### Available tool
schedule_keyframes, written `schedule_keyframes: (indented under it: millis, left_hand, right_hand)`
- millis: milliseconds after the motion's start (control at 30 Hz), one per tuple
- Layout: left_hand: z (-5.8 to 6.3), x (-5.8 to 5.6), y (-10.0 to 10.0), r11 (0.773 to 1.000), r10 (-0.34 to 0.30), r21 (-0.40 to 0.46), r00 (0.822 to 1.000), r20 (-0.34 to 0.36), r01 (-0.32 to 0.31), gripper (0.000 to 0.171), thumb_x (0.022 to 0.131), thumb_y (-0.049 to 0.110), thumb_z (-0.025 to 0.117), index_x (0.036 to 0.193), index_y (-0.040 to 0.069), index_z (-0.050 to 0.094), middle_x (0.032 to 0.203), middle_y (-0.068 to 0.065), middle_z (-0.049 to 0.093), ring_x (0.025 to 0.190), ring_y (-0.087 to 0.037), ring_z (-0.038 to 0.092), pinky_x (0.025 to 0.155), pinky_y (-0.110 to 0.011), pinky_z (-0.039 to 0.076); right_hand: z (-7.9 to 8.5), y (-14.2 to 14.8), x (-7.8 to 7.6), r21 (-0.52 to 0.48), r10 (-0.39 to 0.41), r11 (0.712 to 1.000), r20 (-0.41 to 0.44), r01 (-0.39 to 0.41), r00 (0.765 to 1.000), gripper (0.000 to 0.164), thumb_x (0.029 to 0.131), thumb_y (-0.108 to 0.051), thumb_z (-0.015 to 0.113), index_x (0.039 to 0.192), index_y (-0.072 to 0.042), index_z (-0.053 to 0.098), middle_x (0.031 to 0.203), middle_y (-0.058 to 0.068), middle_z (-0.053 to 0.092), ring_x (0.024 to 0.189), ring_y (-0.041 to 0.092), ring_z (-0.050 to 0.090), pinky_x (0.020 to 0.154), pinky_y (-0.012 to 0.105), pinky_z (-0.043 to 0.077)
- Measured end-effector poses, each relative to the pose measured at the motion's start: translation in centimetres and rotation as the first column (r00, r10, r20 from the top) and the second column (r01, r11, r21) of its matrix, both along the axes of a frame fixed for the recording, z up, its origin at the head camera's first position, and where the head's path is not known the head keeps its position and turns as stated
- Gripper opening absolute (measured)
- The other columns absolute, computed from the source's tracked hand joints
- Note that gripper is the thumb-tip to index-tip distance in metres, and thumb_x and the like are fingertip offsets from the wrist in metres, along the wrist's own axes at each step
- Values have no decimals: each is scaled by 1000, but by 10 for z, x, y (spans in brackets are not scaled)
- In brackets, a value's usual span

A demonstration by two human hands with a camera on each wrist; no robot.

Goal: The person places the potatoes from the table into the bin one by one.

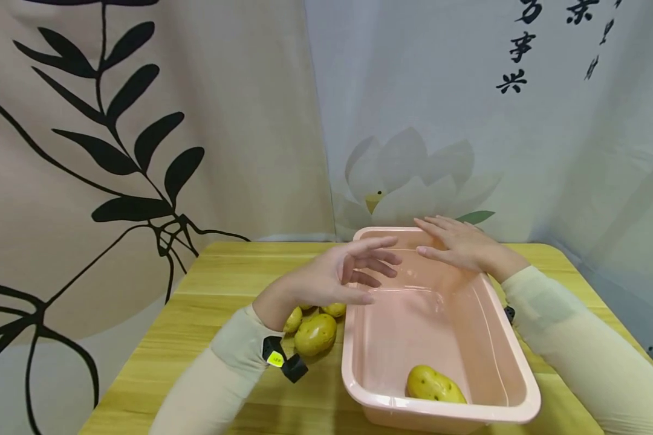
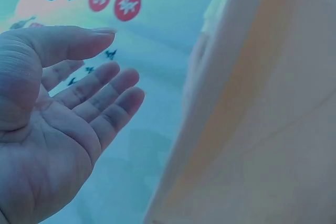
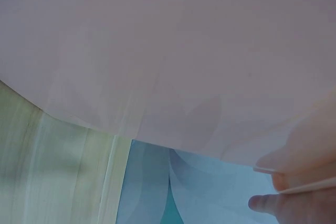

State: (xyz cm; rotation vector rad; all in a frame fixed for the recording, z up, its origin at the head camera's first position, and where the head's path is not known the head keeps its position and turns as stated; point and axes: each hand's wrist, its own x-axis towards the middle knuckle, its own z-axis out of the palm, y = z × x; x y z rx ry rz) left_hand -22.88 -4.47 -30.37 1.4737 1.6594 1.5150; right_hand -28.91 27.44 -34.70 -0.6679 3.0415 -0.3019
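Observation:
A pink plastic basin (image 1: 402,338) stands on the table, with one yellow potato (image 1: 435,385) lying in its near end. Over the basin's left rim is my left hand (image 1: 354,272), its fingers loosely spread and nothing in the palm. The left wrist view shows that palm (image 2: 47,145) apart from the basin's wall (image 2: 262,129). My right hand (image 1: 459,243) is at the far right corner of the basin, fingers straight across the rim and thumb over the inside. From the right wrist, the basin's outer wall (image 3: 157,61) hides most of that hand.
Several more potatoes (image 1: 315,334) lie on the wooden table (image 1: 250,272) left of the basin, partly hidden by the left hand and wrist. A printed curtain (image 1: 261,121) hangs behind the table's far edge. A small black device (image 1: 283,356) is strapped to the left wrist.

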Motion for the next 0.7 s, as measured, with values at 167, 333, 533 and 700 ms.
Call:
schedule_keyframes:
  millis: [167,333,533,700]
  left_hand:
    - [0,-2,-19,997,77,16,997,-15,-76,81,86,-2,68,153,15,26,143,-16,44,125,-31,49,99,-52,44]
    - [-4,-4,-37,989,149,-6,988,-33,-149,82,85,-7,67,152,18,28,142,-11,46,125,-28,49,98,-47,45]
    - [-9,-6,-54,982,188,-23,982,-9,-188,79,87,0,68,152,18,28,143,-11,44,125,-31,48,99,-47,44]
    - [-11,-6,-65,973,230,-18,973,21,-230,80,85,-6,66,151,19,28,143,-10,45,126,-36,46,99,-48,44]
  right_hand:
    - [0,-1,2,10,8,1000,18,-8,1000,81,90,-72,35,154,-24,21,157,11,22,144,40,12,107,67,13]
    - [-1,-2,4,7,11,1000,4,-11,1000,80,90,-71,36,154,-26,20,158,9,21,144,38,13,107,67,13]
    - [-4,-2,4,1,3,1000,-11,-3,1000,79,91,-70,39,154,-26,22,158,7,22,144,36,14,107,66,15]
    - [-5,-2,5,9,3,1000,-22,-3,1000,79,91,-70,37,154,-26,22,158,7,21,144,36,14,107,66,15]
